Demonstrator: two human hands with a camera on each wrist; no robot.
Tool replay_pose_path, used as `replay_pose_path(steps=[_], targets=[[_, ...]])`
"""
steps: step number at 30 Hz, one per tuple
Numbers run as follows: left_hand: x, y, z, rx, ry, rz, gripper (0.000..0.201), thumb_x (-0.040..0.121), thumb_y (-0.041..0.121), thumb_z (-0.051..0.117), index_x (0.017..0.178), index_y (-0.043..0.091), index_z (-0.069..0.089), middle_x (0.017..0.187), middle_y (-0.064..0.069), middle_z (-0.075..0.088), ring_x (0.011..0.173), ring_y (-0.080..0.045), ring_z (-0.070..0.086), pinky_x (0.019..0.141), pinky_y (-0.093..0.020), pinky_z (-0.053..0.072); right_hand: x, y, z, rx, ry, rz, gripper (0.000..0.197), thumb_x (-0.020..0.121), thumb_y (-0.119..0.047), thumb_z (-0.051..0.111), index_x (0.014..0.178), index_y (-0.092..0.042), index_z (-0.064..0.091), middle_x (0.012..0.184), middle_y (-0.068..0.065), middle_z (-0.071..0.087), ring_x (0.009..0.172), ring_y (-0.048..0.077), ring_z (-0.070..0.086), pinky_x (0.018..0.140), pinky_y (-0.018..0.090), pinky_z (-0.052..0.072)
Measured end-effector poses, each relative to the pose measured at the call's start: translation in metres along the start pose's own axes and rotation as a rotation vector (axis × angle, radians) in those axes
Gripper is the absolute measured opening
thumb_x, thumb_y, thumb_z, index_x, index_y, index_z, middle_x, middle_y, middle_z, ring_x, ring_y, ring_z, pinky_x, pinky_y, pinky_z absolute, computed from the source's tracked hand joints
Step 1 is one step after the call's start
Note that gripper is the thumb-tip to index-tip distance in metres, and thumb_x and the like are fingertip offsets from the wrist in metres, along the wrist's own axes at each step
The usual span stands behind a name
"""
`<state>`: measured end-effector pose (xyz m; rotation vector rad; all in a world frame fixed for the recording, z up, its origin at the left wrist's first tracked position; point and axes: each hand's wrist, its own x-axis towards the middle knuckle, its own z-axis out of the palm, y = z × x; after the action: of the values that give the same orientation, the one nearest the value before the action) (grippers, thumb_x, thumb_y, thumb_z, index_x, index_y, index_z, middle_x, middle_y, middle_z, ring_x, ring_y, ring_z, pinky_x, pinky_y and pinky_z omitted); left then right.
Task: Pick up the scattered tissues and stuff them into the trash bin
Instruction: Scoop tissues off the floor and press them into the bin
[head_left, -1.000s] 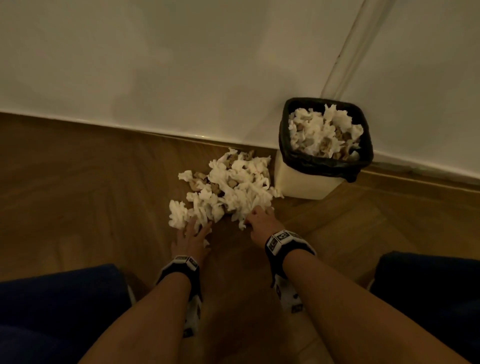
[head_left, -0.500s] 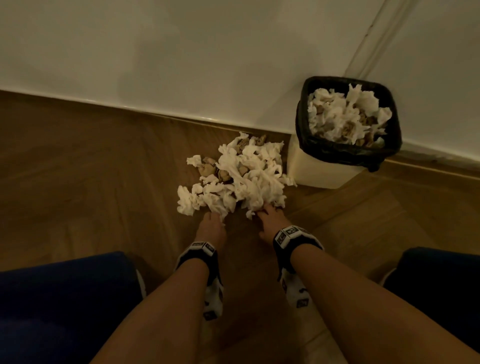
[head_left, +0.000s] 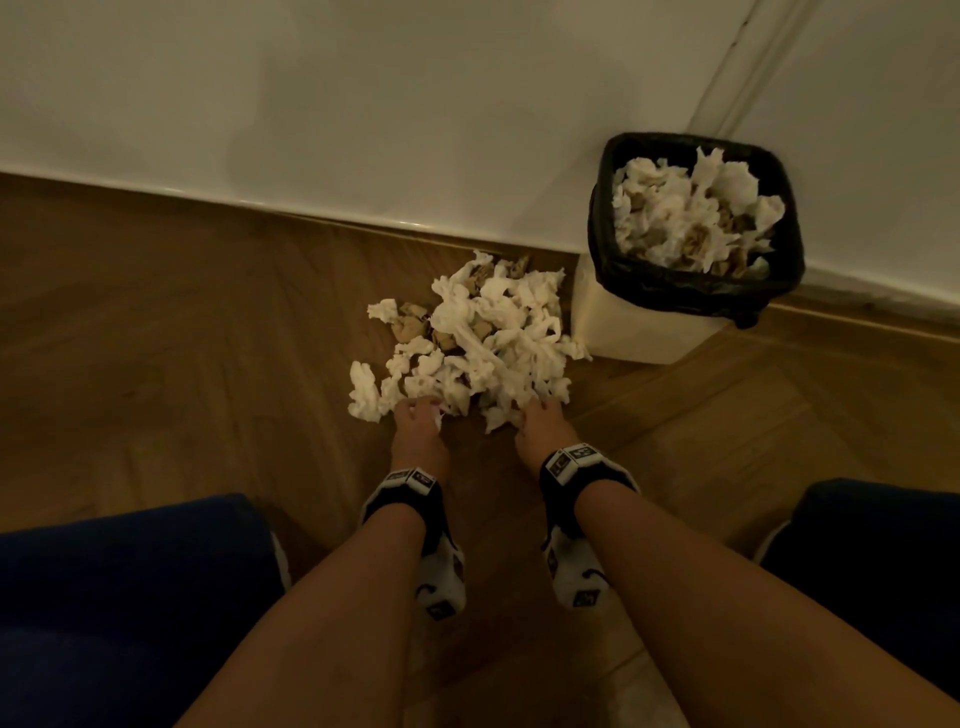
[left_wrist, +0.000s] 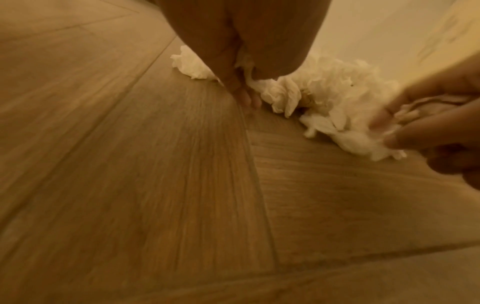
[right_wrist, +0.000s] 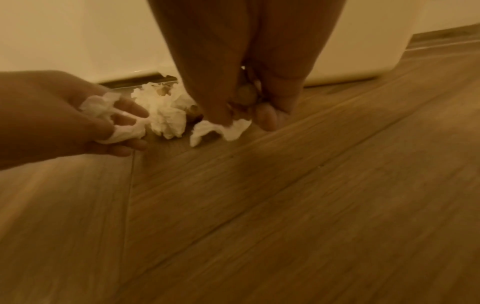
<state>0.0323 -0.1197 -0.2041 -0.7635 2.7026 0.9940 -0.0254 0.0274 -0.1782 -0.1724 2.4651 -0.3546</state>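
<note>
The tissues (head_left: 478, 343) lie heaped on the wooden floor (head_left: 182, 338), just left of the trash bin (head_left: 696, 291) (already near brimming). You are at the gathering step: your left hand (head_left: 418, 431) has its fingers curled into tissue at the heap's near-left edge, your right hand (head_left: 543, 428) pinches tissue at the near-right edge. Next, I judge, scoop a bundle, carry it right and press it down firmly.
</note>
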Motion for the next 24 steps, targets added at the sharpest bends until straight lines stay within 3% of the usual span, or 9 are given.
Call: replay_pose_path(steps=[2, 5, 7, 10, 13, 16, 18, 21, 24], targets=[[0.002, -0.001, -0.001, -0.086, 0.043, -0.041, 0.054, 0.081, -0.014, 0.042, 0.129, 0.011, 0.047, 0.134, -0.016, 0.044, 0.116, -0.031, 0.049, 0.092, -0.033, 0.042, 0.000, 0.000, -0.002, 0.011, 0.047, 0.024, 0.033, 0.094, -0.018, 0.049, 0.125, -0.006, 0.048, 0.142, 0.014, 0.028, 0.108, 0.030, 0.055, 0.093, 0.033, 0.043], [0.005, 0.001, -0.003, -0.259, 0.106, -0.137, 0.044, 0.090, -0.006, 0.040, 0.130, 0.012, 0.047, 0.123, -0.017, 0.055, 0.111, -0.029, 0.054, 0.082, -0.030, 0.044, 0.000, 0.003, -0.008, 0.118, 0.068, 0.042, 0.029, 0.094, -0.012, 0.046, 0.118, -0.007, 0.062, 0.130, 0.012, 0.055, 0.114, 0.028, 0.055, 0.098, 0.031, 0.043], [0.004, 0.002, -0.002, -0.353, 0.130, -0.213, 0.030, 0.097, 0.015, 0.043, 0.126, 0.014, 0.049, 0.118, -0.017, 0.058, 0.102, -0.028, 0.057, 0.073, -0.027, 0.040, -0.001, 0.004, -0.011, 0.345, 0.067, 0.117, 0.030, 0.094, -0.009, 0.045, 0.114, -0.012, 0.066, 0.126, 0.011, 0.060, 0.114, 0.029, 0.056, 0.094, 0.031, 0.045], [0.005, 0.002, 0.001, -0.460, 0.113, -0.285, 0.044, 0.086, 0.043, 0.062, 0.119, 0.015, 0.052, 0.115, -0.010, 0.060, 0.097, -0.022, 0.056, 0.074, -0.026, 0.040, -0.002, 0.003, -0.012, 0.728, 0.100, 0.271, 0.025, 0.093, -0.018, 0.046, 0.114, -0.014, 0.059, 0.127, 0.012, 0.055, 0.113, 0.031, 0.054, 0.096, 0.037, 0.045], [0.007, 0.001, 0.004, -0.358, 0.100, -0.288, 0.041, 0.084, 0.028, 0.066, 0.121, 0.014, 0.052, 0.118, -0.010, 0.059, 0.106, -0.027, 0.058, 0.077, -0.025, 0.041, -0.005, 0.006, -0.009, 0.846, 0.033, 0.326, 0.042, 0.087, -0.033, 0.062, 0.122, -0.012, 0.055, 0.121, 0.006, 0.056, 0.103, 0.026, 0.056, 0.093, 0.038, 0.047], [0.007, 0.001, 0.003, -0.260, 0.128, -0.251, 0.027, 0.092, 0.014, 0.051, 0.118, 0.012, 0.057, 0.123, -0.015, 0.054, 0.107, -0.030, 0.055, 0.079, -0.027, 0.041, -0.004, 0.012, -0.009, 0.722, -0.025, 0.342, 0.027, 0.090, -0.020, 0.059, 0.112, -0.005, 0.061, 0.108, 0.009, 0.063, 0.088, 0.023, 0.060, 0.086, 0.033, 0.049], [0.007, 0.001, 0.002, -0.195, 0.118, -0.223, 0.027, 0.091, 0.009, 0.051, 0.117, 0.010, 0.059, 0.128, -0.016, 0.046, 0.108, -0.031, 0.052, 0.086, -0.031, 0.044, -0.009, 0.009, -0.016, 0.546, -0.030, 0.358, 0.028, 0.094, -0.025, 0.051, 0.112, -0.007, 0.061, 0.119, 0.011, 0.061, 0.101, 0.024, 0.060, 0.094, 0.033, 0.048], [0.008, -0.002, -0.001, -0.187, 0.105, -0.234, 0.025, 0.094, 0.012, 0.048, 0.114, 0.012, 0.062, 0.124, -0.015, 0.055, 0.110, -0.030, 0.055, 0.091, -0.035, 0.046, -0.012, 0.009, -0.020, 0.370, -0.021, 0.228, 0.039, 0.096, -0.035, 0.046, 0.126, -0.012, 0.056, 0.134, 0.008, 0.052, 0.124, 0.024, 0.050, 0.105, 0.034, 0.042], [0.009, -0.002, -0.009, -0.260, 0.136, -0.296, 0.029, 0.094, 0.007, 0.040, 0.110, 0.014, 0.064, 0.119, -0.014, 0.060, 0.108, -0.031, 0.057, 0.087, -0.032, 0.047, -0.005, 0.020, -0.017, 0.637, -0.043, 0.260, 0.039, 0.095, -0.026, 0.048, 0.131, -0.011, 0.054, 0.134, 0.004, 0.055, 0.117, 0.018, 0.056, 0.100, 0.030, 0.047]])
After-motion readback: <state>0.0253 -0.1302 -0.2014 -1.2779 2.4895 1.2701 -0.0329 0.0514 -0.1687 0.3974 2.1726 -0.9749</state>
